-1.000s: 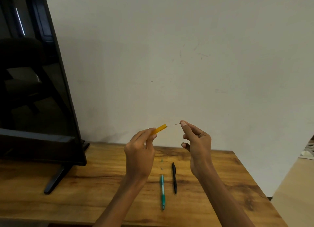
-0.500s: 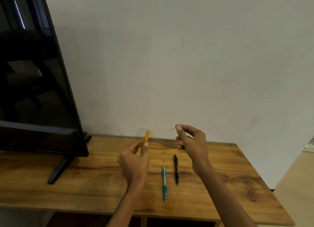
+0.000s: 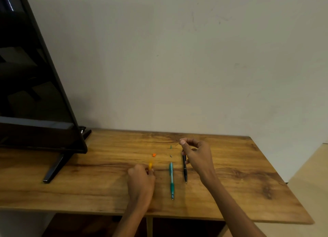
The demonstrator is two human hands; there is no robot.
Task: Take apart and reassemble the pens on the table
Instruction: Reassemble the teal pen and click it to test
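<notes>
My left hand (image 3: pixel 141 181) is low over the wooden table (image 3: pixel 106 189), its fingers closed on a yellow pen barrel (image 3: pixel 150 164) that points away from me, blurred. My right hand (image 3: pixel 197 155) hovers above the table further back and pinches a thin dark refill (image 3: pixel 177 144) between thumb and forefinger. A teal pen (image 3: pixel 171 180) and a black pen (image 3: pixel 184 167) lie side by side between my hands, tips toward me. A small orange piece (image 3: pixel 154 154) and two tiny greenish bits (image 3: pixel 171 147) lie beyond the pens.
A large black TV (image 3: pixel 35 95) on a stand (image 3: pixel 53 171) fills the table's left side. A plain wall rises behind the table. The table's right edge drops off to the floor (image 3: pixel 310 183). Open shelving shows below the front edge.
Both hands have come down from mid-air to the table. The left hand lowered the yellow barrel to the surface; the right still pinches the refill. An orange piece has come into view on the table.
</notes>
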